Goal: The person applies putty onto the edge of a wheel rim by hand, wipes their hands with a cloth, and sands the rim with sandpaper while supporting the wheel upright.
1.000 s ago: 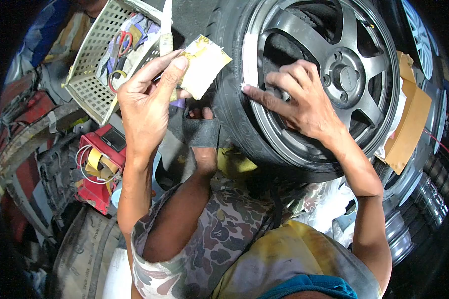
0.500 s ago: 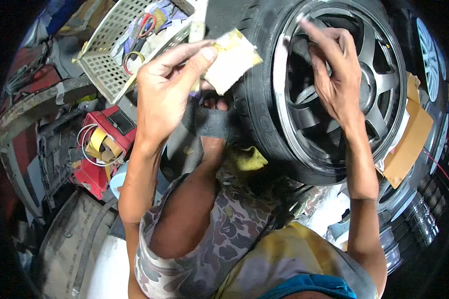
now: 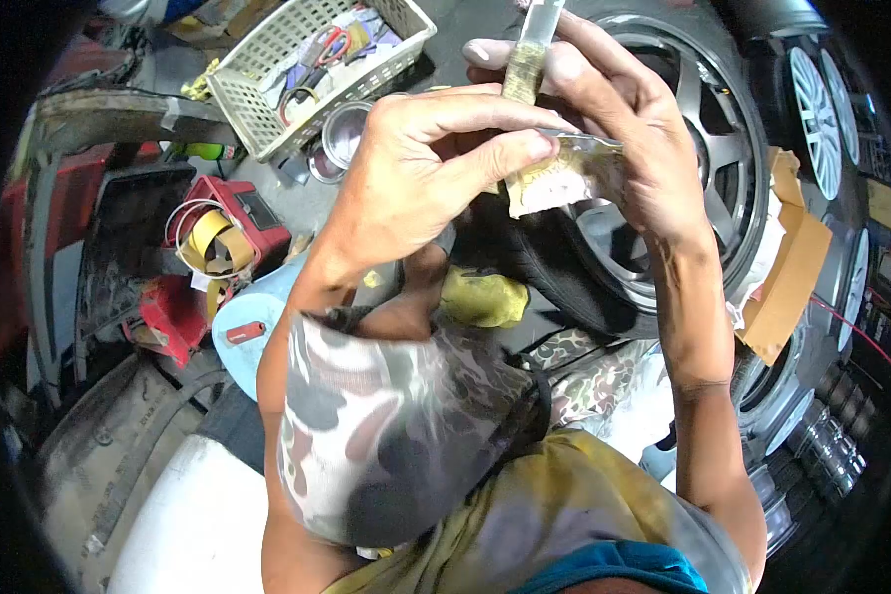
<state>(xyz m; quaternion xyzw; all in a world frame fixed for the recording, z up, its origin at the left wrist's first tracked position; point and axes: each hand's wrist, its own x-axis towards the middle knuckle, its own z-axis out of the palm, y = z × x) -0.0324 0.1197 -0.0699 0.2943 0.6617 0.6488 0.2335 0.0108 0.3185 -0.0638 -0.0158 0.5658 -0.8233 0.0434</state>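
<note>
At the top centre my left hand (image 3: 436, 163) pinches a worn yellowish sheet (image 3: 554, 188) that carries pale material. My right hand (image 3: 634, 129) is closed around the handle of a flat blade-like tool (image 3: 530, 59), its far end pointing up out of view. The two hands are close together, and the sheet's right edge lies against my right palm. Behind and below them stands a dark spoked wheel (image 3: 718, 148) with its tire (image 3: 554, 267), partly hidden by my right hand and forearm.
A cream plastic basket (image 3: 337, 94) with red-handled scissors stands at the upper left. Below it are a red box (image 3: 257, 213), tape rolls and a blue container (image 3: 252, 312). A yellow cloth (image 3: 485, 297) lies near the tire. Cardboard (image 3: 792, 267) and more rims are at the right.
My right hand has left the rim and come beside my left hand, now closed on the tool. The sheet has shifted right and tilted. The view has moved, with the basket now further right.
</note>
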